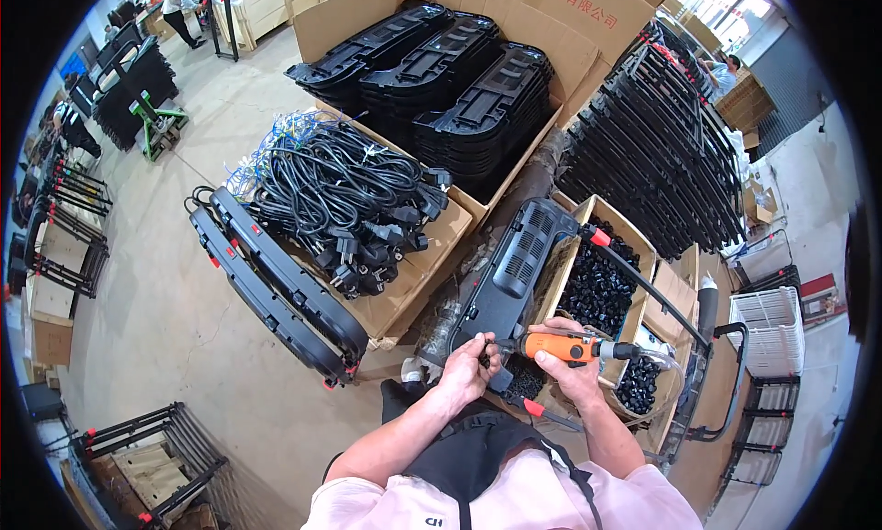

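Note:
An orange pneumatic screwdriver lies level in my right hand, its fingers wrapped round the body and its tip pointing left. A clear hose trails from its right end. At that tip is my left hand, closed in a pinch; something small and dark shows between the fingers, too small to name. Both hands are over the near end of a long black plastic housing with a vented hump. A black tubular frame with red clips runs along the housing's right side.
Left stands a carton heaped with black power cords, with two long black curved parts against it. Behind is an open carton of stacked black covers. Right, a wooden bin holds small black parts. Black frames stand stacked beyond.

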Motion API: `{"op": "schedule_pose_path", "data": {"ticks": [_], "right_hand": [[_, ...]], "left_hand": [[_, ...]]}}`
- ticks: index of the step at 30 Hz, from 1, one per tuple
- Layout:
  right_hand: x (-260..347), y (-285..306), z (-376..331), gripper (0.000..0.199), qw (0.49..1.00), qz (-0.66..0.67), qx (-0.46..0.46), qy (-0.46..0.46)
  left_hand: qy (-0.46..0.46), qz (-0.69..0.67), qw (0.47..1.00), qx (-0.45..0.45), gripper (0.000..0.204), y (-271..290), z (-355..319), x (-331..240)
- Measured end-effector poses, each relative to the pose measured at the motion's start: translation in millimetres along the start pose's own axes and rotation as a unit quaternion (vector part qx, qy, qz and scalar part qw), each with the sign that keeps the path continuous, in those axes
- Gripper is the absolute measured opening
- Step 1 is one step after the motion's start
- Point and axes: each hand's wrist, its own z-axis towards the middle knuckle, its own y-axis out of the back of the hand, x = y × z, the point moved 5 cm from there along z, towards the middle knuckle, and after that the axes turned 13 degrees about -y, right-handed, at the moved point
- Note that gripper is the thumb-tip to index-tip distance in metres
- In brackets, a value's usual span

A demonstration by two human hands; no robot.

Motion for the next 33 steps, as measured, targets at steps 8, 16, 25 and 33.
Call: {"op": "schedule_pose_path", "data": {"ticks": [8, 16, 25, 33], "right_hand": [[-1, 0, 3, 0.056, 0.998, 0.042, -0.049, -0.011], [1, 0, 10, 0.056, 0.999, 0.024, -0.006, -0.021], [-11, -23, 18, 0.056, 0.999, -0.005, -0.019, 0.026], [-22, -42, 34, 0.056, 0.999, -0.042, -0.007, 0.025]], "left_hand": [[-0.045, -0.051, 0.998, -0.003, 0.027, -13, 2, 2], [-0.024, -0.055, 0.998, 0.016, 0.027, -7, 4, -2], [-0.046, -0.127, 0.991, -0.008, 0.030, -7, 7, -7], [-0.077, -0.074, 0.994, -0.023, 0.025, -3, 8, -19]]}}
